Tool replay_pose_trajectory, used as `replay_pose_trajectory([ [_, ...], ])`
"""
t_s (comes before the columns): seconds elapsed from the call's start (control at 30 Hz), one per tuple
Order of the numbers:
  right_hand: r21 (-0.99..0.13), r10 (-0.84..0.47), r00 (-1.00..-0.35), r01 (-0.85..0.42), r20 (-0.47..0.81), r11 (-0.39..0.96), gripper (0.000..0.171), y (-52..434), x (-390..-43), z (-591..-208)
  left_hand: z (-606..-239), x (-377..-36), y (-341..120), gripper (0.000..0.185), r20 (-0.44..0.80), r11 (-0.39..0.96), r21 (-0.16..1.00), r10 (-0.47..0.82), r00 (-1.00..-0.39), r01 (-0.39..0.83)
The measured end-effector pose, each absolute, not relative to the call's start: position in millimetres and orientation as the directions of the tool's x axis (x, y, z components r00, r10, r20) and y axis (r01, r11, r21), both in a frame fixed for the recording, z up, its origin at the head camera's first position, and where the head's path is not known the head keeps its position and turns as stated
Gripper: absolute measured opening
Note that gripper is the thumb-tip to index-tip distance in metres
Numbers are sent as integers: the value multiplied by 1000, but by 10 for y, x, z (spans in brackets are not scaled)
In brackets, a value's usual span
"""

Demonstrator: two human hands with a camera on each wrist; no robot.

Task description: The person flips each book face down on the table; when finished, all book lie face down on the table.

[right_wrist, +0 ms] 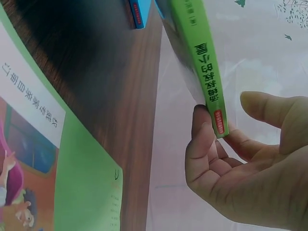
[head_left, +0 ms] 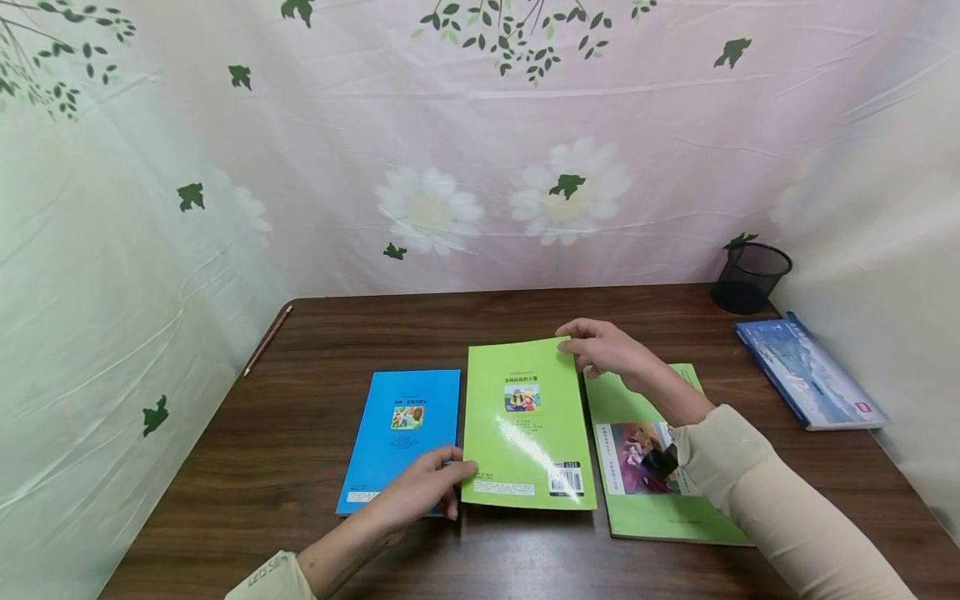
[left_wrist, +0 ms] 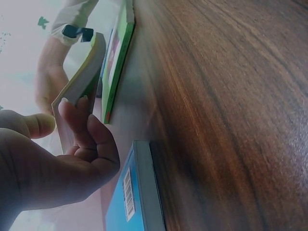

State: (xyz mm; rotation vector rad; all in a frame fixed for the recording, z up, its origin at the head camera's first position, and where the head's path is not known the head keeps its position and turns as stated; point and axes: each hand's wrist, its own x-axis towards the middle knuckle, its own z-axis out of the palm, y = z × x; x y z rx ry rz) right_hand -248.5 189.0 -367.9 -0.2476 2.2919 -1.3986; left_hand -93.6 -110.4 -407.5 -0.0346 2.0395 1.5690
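Observation:
A bright green book (head_left: 517, 450), back cover up with a barcode, is lifted off the table between both hands. My left hand (head_left: 423, 483) pinches its lower left edge, thumb on the cover and fingers beneath. At the upper right corner my right hand (head_left: 611, 354) grips it, and the right wrist view shows the green spine (right_wrist: 204, 72) resting against curled fingers. Left of it lies a blue book (head_left: 405, 467), partly behind my left hand. A second green book (head_left: 645, 517) with a picture cover lies under my right forearm.
On the wooden table (head_left: 315, 433), a pencil (head_left: 267, 342) lies along the left edge. A black mesh pen holder (head_left: 750, 275) stands at the back right corner. In front of it is a blue-and-white book (head_left: 813, 375). Printed cloth hangs around three sides.

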Motion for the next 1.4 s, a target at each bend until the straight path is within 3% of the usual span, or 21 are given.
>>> replay_pose_trajectory([
  [0.67,-865,-371,-878,91,-304,493,42,1909,-2531,-3770,-4106,-933,-1108,50,-468,285,878,337,-817,-385],
  [1.4,-852,-380,-866,94,-325,515,46,1914,-2583,-3856,-4141,-942,-1100,56,-491,293,864,316,-812,-409],
])
